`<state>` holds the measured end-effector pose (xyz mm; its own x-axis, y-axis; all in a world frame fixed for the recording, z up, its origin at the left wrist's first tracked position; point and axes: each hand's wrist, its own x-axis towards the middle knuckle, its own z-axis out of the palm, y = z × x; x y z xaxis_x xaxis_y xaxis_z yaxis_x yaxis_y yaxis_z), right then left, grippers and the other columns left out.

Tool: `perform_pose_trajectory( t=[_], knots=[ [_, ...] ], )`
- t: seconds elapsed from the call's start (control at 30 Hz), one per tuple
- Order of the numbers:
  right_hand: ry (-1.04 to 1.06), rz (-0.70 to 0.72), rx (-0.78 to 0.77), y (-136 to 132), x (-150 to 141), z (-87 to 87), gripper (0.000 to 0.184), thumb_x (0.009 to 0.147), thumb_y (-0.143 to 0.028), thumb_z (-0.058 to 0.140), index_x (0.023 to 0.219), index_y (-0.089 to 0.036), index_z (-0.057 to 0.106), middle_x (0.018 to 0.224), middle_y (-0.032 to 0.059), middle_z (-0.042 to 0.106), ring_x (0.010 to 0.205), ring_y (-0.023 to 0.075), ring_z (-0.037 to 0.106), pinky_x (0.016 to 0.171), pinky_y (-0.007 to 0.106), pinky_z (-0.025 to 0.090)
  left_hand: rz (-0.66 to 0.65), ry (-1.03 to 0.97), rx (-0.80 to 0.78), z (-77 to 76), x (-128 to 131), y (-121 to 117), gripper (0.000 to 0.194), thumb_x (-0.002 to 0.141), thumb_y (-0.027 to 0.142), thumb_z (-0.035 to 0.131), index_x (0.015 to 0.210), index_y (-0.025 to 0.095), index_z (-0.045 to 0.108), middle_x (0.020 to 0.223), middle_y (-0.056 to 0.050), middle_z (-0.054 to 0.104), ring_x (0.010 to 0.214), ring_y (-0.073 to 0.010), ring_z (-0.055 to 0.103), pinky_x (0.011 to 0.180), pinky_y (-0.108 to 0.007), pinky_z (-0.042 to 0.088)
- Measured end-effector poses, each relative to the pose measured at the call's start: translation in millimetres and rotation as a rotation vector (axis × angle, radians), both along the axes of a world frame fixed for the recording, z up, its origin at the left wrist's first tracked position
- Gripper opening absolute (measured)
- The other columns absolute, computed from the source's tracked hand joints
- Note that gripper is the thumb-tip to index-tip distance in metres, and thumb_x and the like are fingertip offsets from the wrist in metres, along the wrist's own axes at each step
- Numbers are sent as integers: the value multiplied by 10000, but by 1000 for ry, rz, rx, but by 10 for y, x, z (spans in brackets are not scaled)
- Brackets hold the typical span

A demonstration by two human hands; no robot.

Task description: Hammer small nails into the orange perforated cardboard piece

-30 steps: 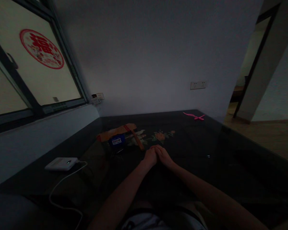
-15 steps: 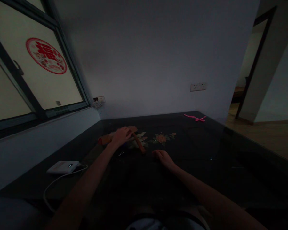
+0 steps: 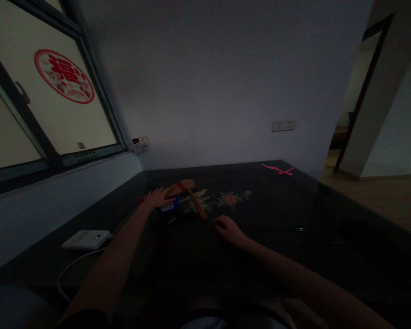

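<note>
My left hand [image 3: 156,197] lies with fingers spread over the near end of a long brown object [image 3: 180,187] with a red band. Beside its fingers, a small blue container [image 3: 169,206] with a pale label shows partly under the hand. I cannot tell whether the palm presses on either one. A slim orange-brown stick [image 3: 197,205] slants across the table to the right of them. My right hand [image 3: 229,228] rests on the dark tabletop just right of the stick's near end. Its fingers are curled in, with nothing visible in them.
A white power bank [image 3: 85,239] with a white cable lies at the left on the dark glossy table [image 3: 277,265]. Near the back right edge is a pink ribbon-like strip [image 3: 279,170]. A flower pattern [image 3: 230,198] decorates the table's middle. Wall and window stand behind and left.
My left hand has shifted left and spread its fingers, uncovering the blue container and more of the brown object. My right hand has moved slightly; its fingers look more curled.
</note>
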<state>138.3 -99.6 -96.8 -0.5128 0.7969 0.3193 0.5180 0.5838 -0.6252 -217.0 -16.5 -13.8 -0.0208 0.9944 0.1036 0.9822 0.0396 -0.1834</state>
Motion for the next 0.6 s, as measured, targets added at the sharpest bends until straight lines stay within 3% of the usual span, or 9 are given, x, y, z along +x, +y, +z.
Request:
perform_pose_trajectory(
  t=[0.23, 0.43, 0.6],
  knots=[
    [-100, -52, 57, 211, -171, 132, 255, 916, -289, 579, 1144, -176, 588, 1185, 76, 604, 1007, 225, 610, 842, 443, 510, -3, 0, 18, -65, 13, -16, 824, 789, 767, 304, 1476, 331, 176, 1446, -157, 381, 1284, -386, 381, 1001, -540, 291],
    [-193, -199, 76, 473, -657, 323, 308, 919, -303, 572, 1205, -190, 555, 1260, 88, 558, 1056, 244, 586, 867, 464, 496, 8, -2, 29, -65, 23, -33, 805, 804, 751, 305, 1477, 329, 177, 1436, -156, 388, 1280, -378, 383, 1004, -539, 281],
    [-310, -244, 44, 572, -1023, 378, 335, 913, -320, 580, 1216, -184, 546, 1234, 87, 573, 1030, 243, 600, 844, 460, 507, -2, 0, 37, -82, 15, -40, 814, 795, 760, 317, 1477, 341, 169, 1441, -152, 382, 1278, -382, 382, 1003, -552, 276]
  ],
)
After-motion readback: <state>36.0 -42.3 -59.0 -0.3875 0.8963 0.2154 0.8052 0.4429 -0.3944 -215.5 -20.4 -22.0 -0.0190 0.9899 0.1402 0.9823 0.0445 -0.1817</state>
